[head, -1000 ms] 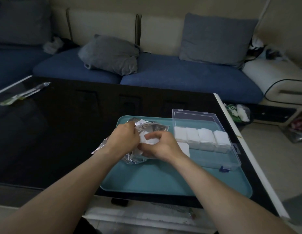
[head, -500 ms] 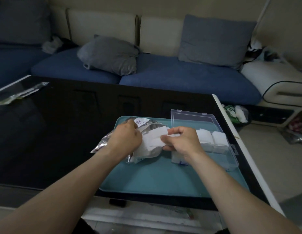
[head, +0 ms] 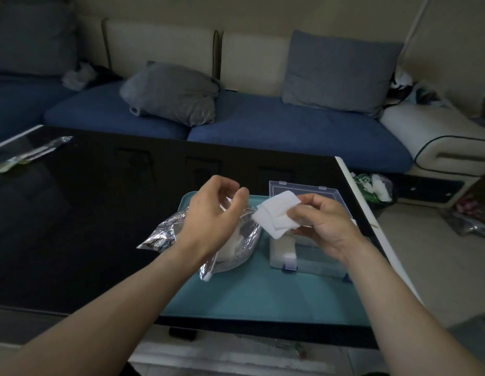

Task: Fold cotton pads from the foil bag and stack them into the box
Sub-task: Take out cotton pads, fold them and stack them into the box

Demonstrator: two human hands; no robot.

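Item: cotton pads [head: 276, 213], pinched in your right hand [head: 317, 223] for folding. Left hand [head: 211, 213] loosely curled, empty, over foil bag [head: 165, 234]. Box [head: 312, 256] at three o'clock, receiving.

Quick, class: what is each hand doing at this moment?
Left hand: holds nothing, fingers loosely curled above the foil bag.
Right hand: pinches white cotton pads.

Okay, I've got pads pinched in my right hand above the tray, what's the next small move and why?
Probably bring the left hand across to take the free edge of the cotton pads and fold them. The right hand pinches them unfolded by one side, apparently more than one, above the foil bag and the box; the left hand holds nothing.
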